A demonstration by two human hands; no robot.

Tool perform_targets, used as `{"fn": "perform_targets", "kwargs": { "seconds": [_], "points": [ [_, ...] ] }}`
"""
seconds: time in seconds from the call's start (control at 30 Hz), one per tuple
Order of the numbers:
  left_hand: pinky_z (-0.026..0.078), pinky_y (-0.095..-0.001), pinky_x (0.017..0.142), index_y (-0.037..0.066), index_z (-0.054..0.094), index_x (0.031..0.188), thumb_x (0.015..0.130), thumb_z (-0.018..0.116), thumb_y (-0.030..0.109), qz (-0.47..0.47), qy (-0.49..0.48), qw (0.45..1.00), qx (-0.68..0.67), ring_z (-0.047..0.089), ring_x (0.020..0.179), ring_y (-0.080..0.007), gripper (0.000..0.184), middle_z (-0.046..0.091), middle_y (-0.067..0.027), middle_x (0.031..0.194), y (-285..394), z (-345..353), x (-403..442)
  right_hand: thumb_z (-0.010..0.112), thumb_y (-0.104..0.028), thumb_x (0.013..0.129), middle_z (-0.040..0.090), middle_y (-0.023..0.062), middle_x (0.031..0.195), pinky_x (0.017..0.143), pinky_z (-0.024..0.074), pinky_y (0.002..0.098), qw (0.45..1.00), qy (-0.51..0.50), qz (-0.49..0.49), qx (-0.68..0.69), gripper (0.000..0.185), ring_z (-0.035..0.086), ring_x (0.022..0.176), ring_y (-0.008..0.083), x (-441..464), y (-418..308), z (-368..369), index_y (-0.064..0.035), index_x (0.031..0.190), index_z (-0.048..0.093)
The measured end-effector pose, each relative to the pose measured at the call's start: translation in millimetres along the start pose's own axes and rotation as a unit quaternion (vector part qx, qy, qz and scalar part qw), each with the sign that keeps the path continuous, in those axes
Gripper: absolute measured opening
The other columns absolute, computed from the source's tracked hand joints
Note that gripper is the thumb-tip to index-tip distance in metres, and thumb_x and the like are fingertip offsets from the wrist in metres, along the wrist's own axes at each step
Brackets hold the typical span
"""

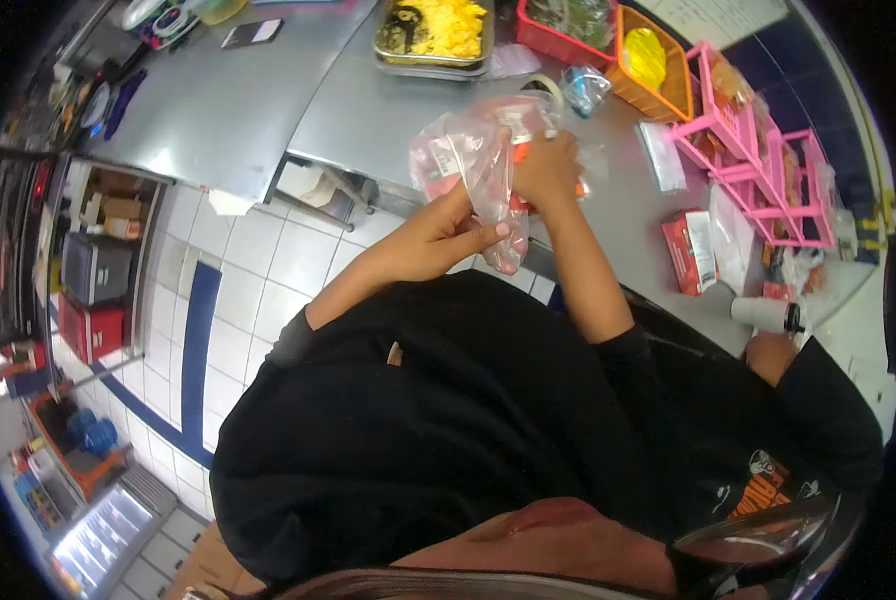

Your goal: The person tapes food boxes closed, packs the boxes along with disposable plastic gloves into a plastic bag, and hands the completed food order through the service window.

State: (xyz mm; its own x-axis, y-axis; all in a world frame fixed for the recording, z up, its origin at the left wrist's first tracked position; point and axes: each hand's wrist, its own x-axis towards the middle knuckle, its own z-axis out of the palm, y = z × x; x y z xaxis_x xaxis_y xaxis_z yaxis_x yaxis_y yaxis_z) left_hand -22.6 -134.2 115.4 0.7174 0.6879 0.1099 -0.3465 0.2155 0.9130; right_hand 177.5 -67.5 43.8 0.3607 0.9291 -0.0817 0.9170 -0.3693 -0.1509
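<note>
A clear plastic bag with printed labels hangs over the near edge of the steel counter. My left hand is closed on the lower part of this bag, thumb towards the right. Just right of it, my right hand is bent down over the bag's other side, its fingers curled. Red-orange packaging shows between the two hands. What my right fingers grip is hidden by the hand itself. Beyond my right hand lie a roll of tape and a small blue-and-clear plastic packet.
A metal tray of yellow shredded food stands at the back. Red and orange baskets are beside it. Pink racks, a red-and-white box and a white bottle stand right. Another person's black sleeve is close on the right.
</note>
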Motion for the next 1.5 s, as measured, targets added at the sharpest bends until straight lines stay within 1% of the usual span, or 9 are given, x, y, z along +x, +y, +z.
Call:
{"fn": "perform_targets", "kwargs": {
  "seconds": [0.4,0.6,0.67,0.83,0.9,0.97,1.07,1.33,1.5],
  "points": [
    [0.051,-0.0434,0.073,0.01,0.047,0.131,0.082,0.068,0.04,-0.063,0.08,0.756,0.647,0.063,0.09,-0.0355,0.062,0.059,-0.0191,0.114,-93.4,-10.3,62.4,0.051,-0.057,0.086,0.066,0.0122,0.108,0.104,0.0161,0.0651,0.989,-0.009,-0.04,-0.143,0.054,0.052,0.117,0.0284,-42.3,95.7,-36.6,-0.0128,0.111,0.069],
    [0.049,-0.0474,0.084,-0.004,0.036,0.137,0.086,0.058,0.053,-0.11,0.11,0.737,0.657,0.058,0.105,-0.0422,0.079,0.052,-0.0283,0.124,-104.7,-3.6,76.1,0.065,-0.022,0.074,0.063,0.0105,0.094,0.101,0.0305,0.0449,0.942,-0.058,-0.306,0.125,0.017,0.054,0.104,0.0225,-43.3,165.8,-73.1,-0.005,0.073,0.063],
    [0.048,-0.0471,0.086,-0.003,0.036,0.137,0.085,0.058,0.054,-0.109,0.148,0.738,0.649,0.057,0.107,-0.0428,0.08,0.052,-0.0285,0.123,-111.1,1.8,77.0,0.061,-0.016,0.071,0.063,0.009,0.095,0.096,0.0358,0.0391,0.779,-0.024,-0.355,0.516,0.016,0.054,0.102,0.0197,-25.5,200.8,-83.2,-0.0026,0.067,0.053],
    [0.048,-0.0482,0.084,-0.003,0.039,0.134,0.082,0.065,0.047,-0.137,0.163,0.738,0.641,0.057,0.107,-0.0416,0.077,0.053,-0.0276,0.121,-110.9,18.7,79.9,0.06,-0.014,0.074,0.062,0.0114,0.109,0.094,0.0416,0.0386,0.853,0.039,-0.185,0.487,0.024,0.055,0.108,0.0254,17.9,257.0,-97.0,-0.0025,0.094,0.065],
    [0.05,-0.0449,0.08,-0.001,0.04,0.134,0.079,0.072,0.039,-0.072,0.141,0.761,0.629,0.061,0.095,-0.0403,0.075,0.06,-0.0247,0.108,-104.9,17.1,73.1,0.068,-0.017,0.07,0.058,0.0131,0.123,0.101,0.04,0.0394,0.965,0.157,-0.071,0.198,0.054,0.052,0.118,0.0288,40.0,325.8,-60.2,-0.0082,0.122,0.059],
    [0.051,-0.0395,0.077,0.0,0.034,0.139,0.081,0.071,0.026,-0.088,0.14,0.801,0.575,0.063,0.086,-0.0299,0.074,0.063,-0.0177,0.097,-73.1,18.9,63.4,0.085,-0.026,0.049,0.038,0.0213,0.144,0.106,0.0348,0.0519,0.98,-0.07,0.174,-0.061,0.116,0.039,0.131,0.0376,36.2,373.9,-46.7,-0.0239,0.148,0.026],
    [0.051,-0.025,0.063,0.006,0.018,0.15,0.084,0.06,0.0,0.03,0.175,0.954,0.243,0.059,0.066,-0.0114,0.079,0.059,-0.0023,0.072,-20.1,38.8,41.0,0.086,-0.025,0.045,0.034,0.0262,0.144,0.104,0.0366,0.0552,0.986,-0.054,0.138,-0.077,0.124,0.039,0.13,0.0411,32.3,431.7,-6.3,-0.0313,0.149,0.018],
    [0.052,-0.0235,0.058,-0.002,0.044,0.134,0.087,0.061,0.004,-0.05,0.17,0.905,0.387,0.064,0.074,-0.0146,0.051,0.067,-0.0101,0.083,19.1,28.7,7.3,0.082,-0.023,0.051,0.051,0.021,0.128,0.096,0.0445,0.0471,0.985,-0.057,0.122,0.111,0.109,0.051,0.119,0.0322,30.0,404.0,-36.2,-0.0287,0.147,0.031],
    [0.056,-0.0278,0.061,0.004,0.03,0.146,0.085,0.06,-0.004,-0.053,0.232,0.924,0.3,0.065,0.073,-0.0156,0.068,0.064,-0.0091,0.082,32.3,34.8,0.0,0.077,-0.017,0.052,0.046,0.016,0.139,0.109,0.029,0.0348,0.936,0.009,-0.182,0.303,0.099,0.044,0.127,0.0234,-18.6,265.2,-164.4,-0.0035,0.142,0.039]
  ]
}}
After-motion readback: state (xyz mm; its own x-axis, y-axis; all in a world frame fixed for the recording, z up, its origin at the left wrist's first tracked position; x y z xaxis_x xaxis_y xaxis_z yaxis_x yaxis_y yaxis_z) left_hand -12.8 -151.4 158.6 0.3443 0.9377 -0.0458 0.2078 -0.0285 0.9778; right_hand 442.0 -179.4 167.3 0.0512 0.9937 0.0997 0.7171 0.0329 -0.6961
